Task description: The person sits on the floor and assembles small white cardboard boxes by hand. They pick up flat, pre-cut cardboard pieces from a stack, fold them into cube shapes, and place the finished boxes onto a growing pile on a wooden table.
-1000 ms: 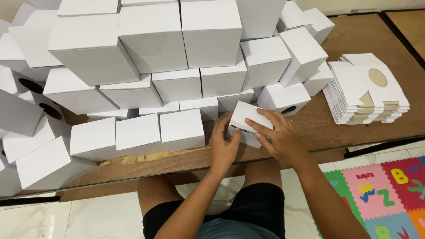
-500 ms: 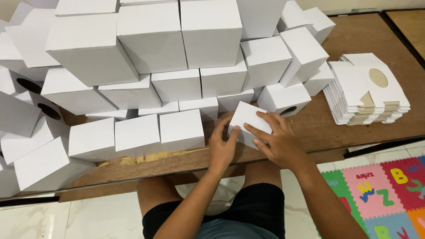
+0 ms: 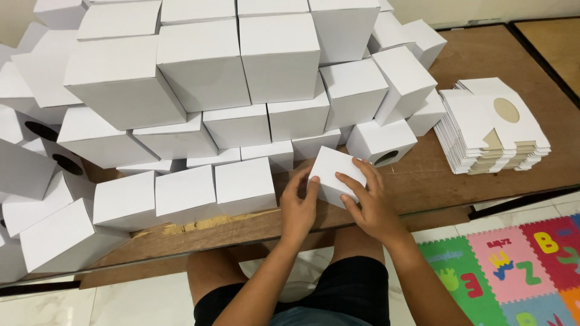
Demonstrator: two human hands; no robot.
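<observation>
Together, left hand (image 3: 298, 208) and right hand (image 3: 370, 202) grip the small white box (image 3: 336, 174), tilted, one corner up.

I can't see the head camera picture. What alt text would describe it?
Two bare hands, left hand and right hand, hold a small white box over a brown table. Stacked white boxes fill the table behind; flat unfolded boxes lie piled at right.
</observation>
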